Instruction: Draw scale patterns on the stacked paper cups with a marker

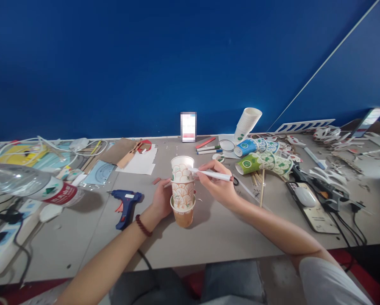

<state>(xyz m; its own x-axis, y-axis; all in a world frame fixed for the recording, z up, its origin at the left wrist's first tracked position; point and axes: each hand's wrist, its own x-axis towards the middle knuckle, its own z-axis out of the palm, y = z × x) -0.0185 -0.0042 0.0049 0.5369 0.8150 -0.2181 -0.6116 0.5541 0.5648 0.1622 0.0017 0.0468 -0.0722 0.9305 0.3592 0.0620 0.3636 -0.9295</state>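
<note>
A stack of joined paper cups [182, 195] stands in front of me, white with orange scale-like outlines above and brown at the bottom. My left hand [163, 198] grips it from the left side, its fingertips partly hidden behind the cups. Between the fingers of my right hand [217, 186] is a white marker [215, 174] with a reddish end. Its tip touches or nearly touches the top cup's outer wall. To the left of my left hand lies a blue glue gun [126, 205]. A reddish-brown marker cap [157, 180] seems to lie just behind that hand.
Green [251, 163] and blue cup chains [247, 147] lie at right, with a leaning stack of white cups [247, 123] behind. Several markers [209, 149] rest near a propped phone [188, 127]. A water bottle [34, 182] and power strip [15, 237] are left; another phone [320, 218] is right.
</note>
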